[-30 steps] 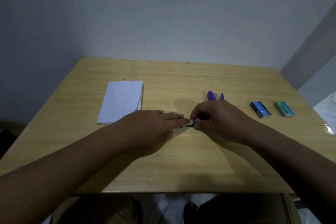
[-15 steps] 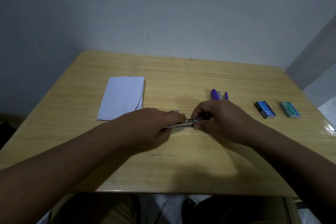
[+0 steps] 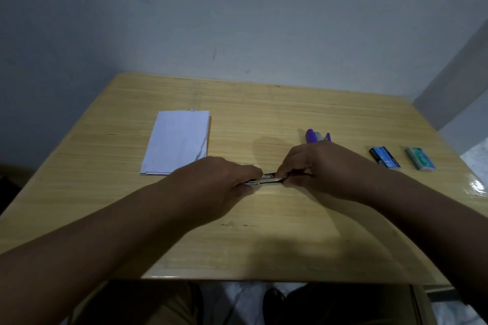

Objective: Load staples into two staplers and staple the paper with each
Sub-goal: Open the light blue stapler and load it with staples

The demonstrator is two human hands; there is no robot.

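Two hands on the job: left hand (image 3: 219,179) and right hand (image 3: 317,166), both closed round one metal stapler (image 3: 268,179). A second stapler, the purple stapler (image 3: 314,136), sits just behind the right hand, so that's two staplers. Two staple boxes at the right: blue box (image 3: 385,157), green box (image 3: 420,158). One folded paper (image 3: 177,140) (sheet count unclear). One wooden table (image 3: 264,245).

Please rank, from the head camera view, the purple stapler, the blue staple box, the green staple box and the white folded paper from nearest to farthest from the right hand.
From the right hand:
1. Purple stapler, just behind the knuckles.
2. Blue staple box, to its right.
3. Green staple box and white folded paper, on opposite sides, the paper past the left hand; too close to call.
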